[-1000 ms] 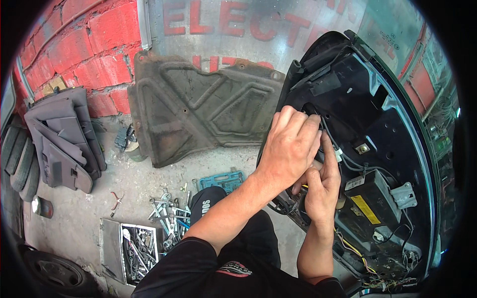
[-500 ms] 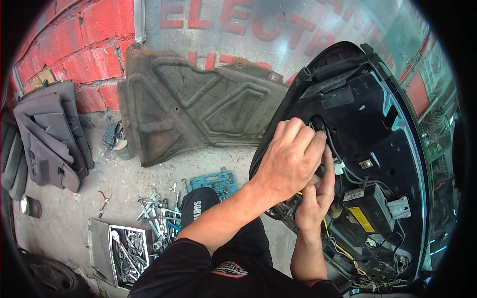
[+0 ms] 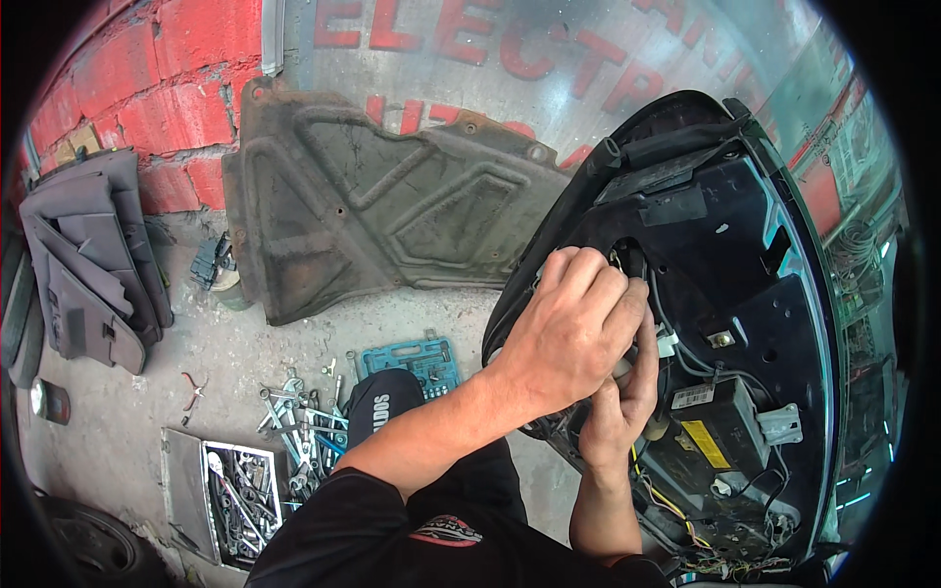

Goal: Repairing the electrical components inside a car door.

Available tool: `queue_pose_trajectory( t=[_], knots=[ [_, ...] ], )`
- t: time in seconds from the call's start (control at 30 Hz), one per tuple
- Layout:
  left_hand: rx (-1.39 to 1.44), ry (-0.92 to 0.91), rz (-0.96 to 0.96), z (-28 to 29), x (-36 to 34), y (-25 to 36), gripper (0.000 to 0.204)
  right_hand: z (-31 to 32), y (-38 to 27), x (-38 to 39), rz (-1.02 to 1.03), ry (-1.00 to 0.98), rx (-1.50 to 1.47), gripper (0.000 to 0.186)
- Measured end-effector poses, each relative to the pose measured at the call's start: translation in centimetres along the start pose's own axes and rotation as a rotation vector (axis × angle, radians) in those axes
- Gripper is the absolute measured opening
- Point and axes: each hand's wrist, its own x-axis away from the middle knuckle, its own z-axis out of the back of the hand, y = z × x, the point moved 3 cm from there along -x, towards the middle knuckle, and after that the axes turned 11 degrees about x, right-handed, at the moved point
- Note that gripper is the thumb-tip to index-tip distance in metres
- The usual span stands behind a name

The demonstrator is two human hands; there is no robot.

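Your left hand (image 3: 567, 338) is just off centre at four o'clock, its fingers bent and bunched together beside an opening (image 3: 628, 259) in the car panel (image 3: 725, 265); whether they are clamped on anything is hidden, so I cannot tell. Your right hand (image 3: 616, 419) is just below it, also at four, fingers pointing up and partly behind the left; I cannot tell what it grips. The panel stretches from half past one to half past four, with a white connector (image 3: 668, 345) near your right fingertips, a black box (image 3: 733, 419) with a yellow label at four, and wires (image 3: 674, 502) lower down.

On the floor past your left arm, toward eight, a toolbox (image 3: 240, 447) has its lid (image 3: 186, 480) laid open to the left; it is filled with jumbled metal tools, a long ratchet (image 3: 223, 475) on top. Loose wrenches (image 3: 306, 441) lie beside it. At seven an open blue case (image 3: 371, 363) holds small silver pieces. Pliers (image 3: 194, 390) lie past eight, and farther out is a can (image 3: 51, 404), contents too dark to tell.

Farther off, at nine, black parts (image 3: 209, 260) rest on a bucket (image 3: 232, 292), its inside hidden, near grey trim panels (image 3: 93, 255). A mat (image 3: 363, 206) stands at ten, before a red brick wall (image 3: 147, 108).
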Motion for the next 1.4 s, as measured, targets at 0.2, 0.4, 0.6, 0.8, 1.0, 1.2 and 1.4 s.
queue_pose_trajectory(
  t=[0.2,0.4,0.6,0.8,1.0,1.2,1.4],
  knots=[
    [-0.02,0.083,0.03,-0.6,-0.2,-0.5,0.033,0.7,-1.2,-0.3,-0.134,-0.002,0.07,0.073],
    [-0.078,0.159,0.06,-1.6,-0.2,-0.4,0.028,1.4,-0.5,-0.9,-0.126,0.004,0.133,0.066],
    [-0.154,0.214,0.092,-1.5,-0.5,-0.5,0.03,1.2,-1.8,-2.6,-0.224,-0.107,0.033,0.068],
    [0.051,0.28,0.102,1.8,-0.5,-2.3,0.036,-0.3,-1.5,-3.5,-0.377,-0.208,-0.182,0.08],
    [0.478,0.061,0.418,2.6,-2.2,-5.9,0.046,-4.0,-1.6,-4.1,-0.352,0.093,-0.452,0.048],
    [0.613,0.188,0.676,3.3,2.4,-7.6,0.04,-4.8,-1.0,-4.9,-0.31,0.255,-0.343,0.046],
    [0.236,0.02,0.653,3.6,10.6,-7.3,0.047,-4.4,-1.0,-4.9,-0.361,0.127,-0.403,0.045]
  ],
)
